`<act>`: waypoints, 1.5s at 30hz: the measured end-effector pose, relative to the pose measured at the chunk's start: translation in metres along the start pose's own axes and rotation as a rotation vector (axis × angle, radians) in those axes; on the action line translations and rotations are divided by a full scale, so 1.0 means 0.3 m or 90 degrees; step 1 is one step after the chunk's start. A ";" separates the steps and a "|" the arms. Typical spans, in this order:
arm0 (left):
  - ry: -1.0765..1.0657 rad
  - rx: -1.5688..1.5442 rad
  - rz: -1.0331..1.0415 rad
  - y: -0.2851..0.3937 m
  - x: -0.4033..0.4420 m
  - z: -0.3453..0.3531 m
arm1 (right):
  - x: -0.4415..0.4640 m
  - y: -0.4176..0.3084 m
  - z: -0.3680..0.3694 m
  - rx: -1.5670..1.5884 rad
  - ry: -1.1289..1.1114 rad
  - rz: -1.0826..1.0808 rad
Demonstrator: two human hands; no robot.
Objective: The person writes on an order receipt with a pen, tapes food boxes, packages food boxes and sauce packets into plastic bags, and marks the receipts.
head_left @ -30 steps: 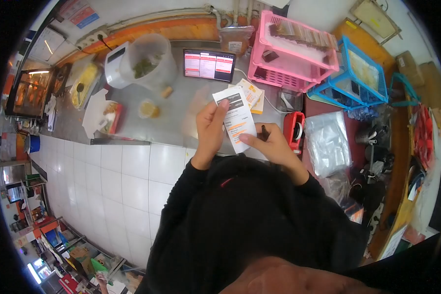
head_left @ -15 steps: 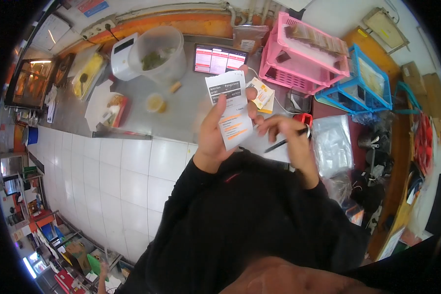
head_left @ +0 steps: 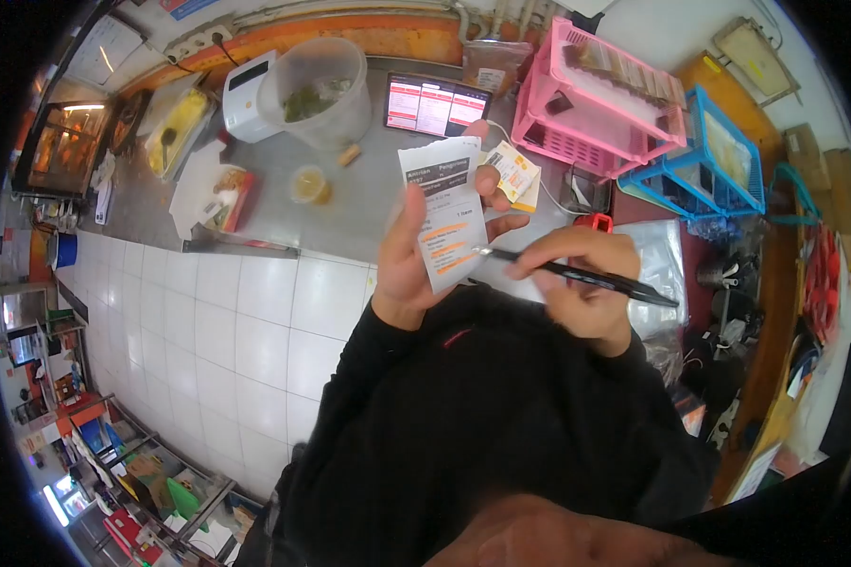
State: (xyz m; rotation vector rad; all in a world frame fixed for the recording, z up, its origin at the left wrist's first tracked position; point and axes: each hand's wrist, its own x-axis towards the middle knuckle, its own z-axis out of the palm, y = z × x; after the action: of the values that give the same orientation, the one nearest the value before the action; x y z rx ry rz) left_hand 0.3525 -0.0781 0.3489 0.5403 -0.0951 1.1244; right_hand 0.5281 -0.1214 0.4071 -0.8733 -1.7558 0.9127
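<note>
The slip (head_left: 450,203) is paper, the tabletop (head_left: 276,180) is smooth metal, the pink rack (head_left: 577,142) is plastic, and the floor (head_left: 199,312) is shiny.

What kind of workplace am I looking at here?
Probably a small takeaway kitchen or food counter: an open food box on the metal counter, an order slip in the left hand, and a tablet showing ticket-like panels.

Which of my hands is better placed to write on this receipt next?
Probably your right hand: it grips the black pen, tip pointing at the receipt, at or very near its right edge. Your left hand holds the receipt, printed side visible, so it seems better suited to steadying.
</note>
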 end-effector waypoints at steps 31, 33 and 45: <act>-0.025 -0.086 -0.033 -0.099 0.030 0.027 | -0.178 0.261 -0.296 -0.083 0.475 0.073; -0.047 -0.105 -0.028 -0.117 0.029 0.034 | -0.317 0.559 -0.462 -0.227 0.418 0.209; -0.039 -0.094 -0.051 -0.222 0.038 0.076 | -0.722 1.222 -0.559 -0.328 0.315 0.368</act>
State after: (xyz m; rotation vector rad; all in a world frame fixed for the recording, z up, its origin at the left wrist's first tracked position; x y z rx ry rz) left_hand 0.4202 -0.1002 0.3483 0.4437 -0.2063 1.0142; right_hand 0.8102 -0.1028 0.0473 -1.8343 -1.3235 0.5099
